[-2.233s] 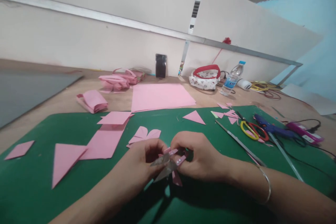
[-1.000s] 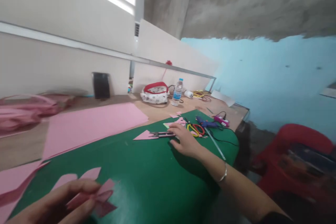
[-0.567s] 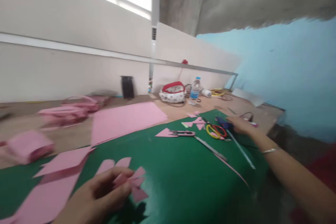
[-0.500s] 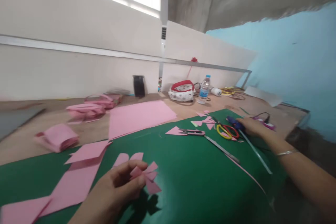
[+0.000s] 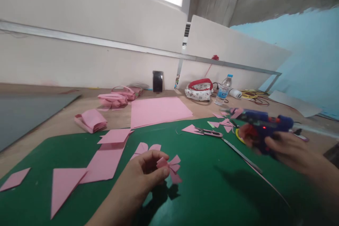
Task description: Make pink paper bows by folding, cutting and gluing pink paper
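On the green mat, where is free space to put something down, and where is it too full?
Free: the green mat between the left hand with its pink paper flower and the right hand holding the glue gun. Crowded: the mat's left, with pink paper pieces, and its far right by the snips.

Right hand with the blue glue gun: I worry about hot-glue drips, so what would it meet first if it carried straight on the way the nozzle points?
Probably nothing soon: the right hand holds the blue glue gun with its nozzle aimed leftward, above the green cutting mat. Depth is unclear.
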### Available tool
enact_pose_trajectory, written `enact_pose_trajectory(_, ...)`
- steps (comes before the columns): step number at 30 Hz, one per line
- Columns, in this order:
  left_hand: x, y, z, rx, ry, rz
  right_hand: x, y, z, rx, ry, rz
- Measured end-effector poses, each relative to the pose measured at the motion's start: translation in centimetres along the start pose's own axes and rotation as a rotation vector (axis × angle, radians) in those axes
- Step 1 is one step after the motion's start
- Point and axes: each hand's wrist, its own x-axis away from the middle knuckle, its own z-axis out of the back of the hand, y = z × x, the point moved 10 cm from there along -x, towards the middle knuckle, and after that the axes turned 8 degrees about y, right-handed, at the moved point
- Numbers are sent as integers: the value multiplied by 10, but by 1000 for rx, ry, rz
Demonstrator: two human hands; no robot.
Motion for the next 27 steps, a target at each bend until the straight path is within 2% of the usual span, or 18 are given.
enact_pose_trajectory(1,0,1,1,5,11,-12,18,-14,-38,-130,-244,-10)
enact_pose_trajectory(2,-1,2,2,10,18,-18,36,-24,-66,-183,-409,-52)
enact_pose_trajectory(5,-2,-1,3,13,11,-9,70,-39,-115,-169,-633,-99)
enact_pose_trajectory(8,-2,-2,1,13,-11,4,77,-45,-139,-150,-681,-75)
enact_pose_trajectory(13,-2,-2,0,39,-23,13,71,-44,-150,-232,-641,-100)
enact_pose_trajectory(17,-2,-3,-3,49,-54,15,69,-39,-150,-253,-622,-128)
enact_pose_trajectory(22,-4,-4,-2,70,-34,-1,71,-33,-148,-311,-603,-158)
enact_pose_trajectory(27,-4,-1,-3,70,-40,-25,73,-38,-149,-288,-620,-118)
